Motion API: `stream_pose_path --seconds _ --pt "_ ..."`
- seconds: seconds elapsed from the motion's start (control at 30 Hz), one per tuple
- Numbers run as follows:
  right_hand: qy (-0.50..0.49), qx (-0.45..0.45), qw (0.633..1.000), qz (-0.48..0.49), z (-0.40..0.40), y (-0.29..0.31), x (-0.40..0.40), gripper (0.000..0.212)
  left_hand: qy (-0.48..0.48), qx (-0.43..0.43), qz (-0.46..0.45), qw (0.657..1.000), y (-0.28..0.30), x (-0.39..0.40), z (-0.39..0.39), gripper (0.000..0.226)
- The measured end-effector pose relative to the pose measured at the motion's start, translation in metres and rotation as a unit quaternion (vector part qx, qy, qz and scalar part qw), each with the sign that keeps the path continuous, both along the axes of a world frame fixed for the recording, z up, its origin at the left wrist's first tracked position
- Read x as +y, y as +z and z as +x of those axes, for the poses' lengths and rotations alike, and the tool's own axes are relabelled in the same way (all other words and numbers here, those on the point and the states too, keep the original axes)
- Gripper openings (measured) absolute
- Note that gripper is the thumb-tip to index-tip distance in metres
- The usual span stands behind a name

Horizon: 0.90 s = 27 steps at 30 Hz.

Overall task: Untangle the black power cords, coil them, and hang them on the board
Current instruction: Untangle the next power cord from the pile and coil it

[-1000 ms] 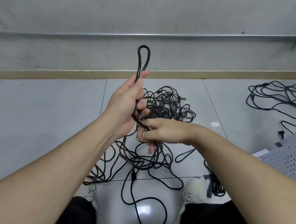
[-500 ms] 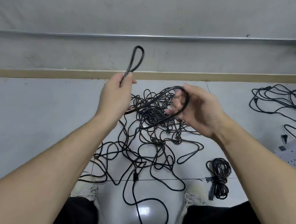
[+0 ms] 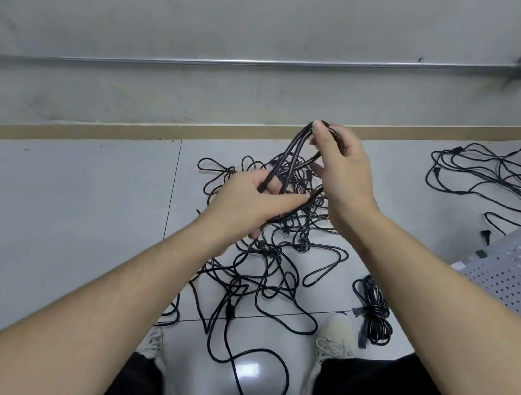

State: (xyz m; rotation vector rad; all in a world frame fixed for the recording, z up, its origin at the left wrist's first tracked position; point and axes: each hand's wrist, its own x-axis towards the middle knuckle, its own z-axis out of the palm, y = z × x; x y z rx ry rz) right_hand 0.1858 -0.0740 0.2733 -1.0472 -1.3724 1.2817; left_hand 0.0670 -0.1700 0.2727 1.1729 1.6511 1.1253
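A black power cord (image 3: 291, 155), folded into a few long loops, is held up between both hands. My left hand (image 3: 248, 202) grips the lower end of the loops. My right hand (image 3: 345, 168) pinches their top end, slightly higher and to the right. Below them a tangled pile of black cords (image 3: 263, 264) spreads over the floor tiles. A finished coil (image 3: 373, 311) lies to the right of my right shoe. The white perforated board (image 3: 520, 274) shows at the right edge.
A second loose heap of cords (image 3: 500, 176) lies at the far right by the wall. My shoes (image 3: 333, 339) and black trousers are at the bottom. A metal conduit (image 3: 270, 62) runs along the wall above a tan skirting.
My hands have come together. The right hand has carried a new loop across and up to the bundle. The left hand has dropped lower, and the bundle now leans to the right.
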Motion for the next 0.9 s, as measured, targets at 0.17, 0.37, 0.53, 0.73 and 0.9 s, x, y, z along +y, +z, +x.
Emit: stream_pose_path --seconds 0.17,0.37,0.53,0.73,0.9 --pt "0.041 0.059 0.997 -0.017 -0.001 0.001 -0.005 0.02 -0.003 -0.045 -0.087 0.995 0.0 -0.002 -0.001 0.025" --pt "0.013 0.118 0.984 -0.135 -0.005 -0.002 0.001 0.032 -0.066 -0.251 -0.126 0.957 0.012 -0.01 0.0 0.043" --pt "0.02 0.072 0.978 -0.193 -0.004 -0.011 0.005 0.033 -0.11 -0.194 -0.183 0.957 0.005 -0.013 0.003 0.025" --pt "0.026 0.096 0.978 -0.182 -0.009 -0.003 0.007 0.034 -0.007 -0.046 -0.109 0.993 -0.018 -0.001 0.007 0.023" --pt "0.051 0.181 0.947 -0.261 -0.005 0.001 0.007 0.034 -0.081 0.047 -0.075 0.993 -0.014 -0.005 0.007 0.026"
